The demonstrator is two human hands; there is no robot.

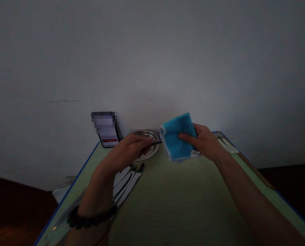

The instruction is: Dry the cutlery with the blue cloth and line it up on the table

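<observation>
My left hand (pixel 138 145) pinches the end of a thin dark utensil handle (pixel 157 142). The far end of that utensil is hidden in a folded blue cloth (pixel 178 138) with white edging. Gripping the cloth from its right side is my right hand (pixel 202 140), thumb on the near face and fingers behind it. Both hands are raised over the far part of the table. Beyond my left hand, partly covered by it, a round shiny metal dish (pixel 152 155) rests on the table.
Several pieces of cutlery (pixel 128 186) lie at the left, partly behind my left forearm. A phone (pixel 107 131) leans against the wall (pixel 152 61). More pale utensils (pixel 228 145) lie along the right edge of the green table (pixel 178 201), which has a blue rim.
</observation>
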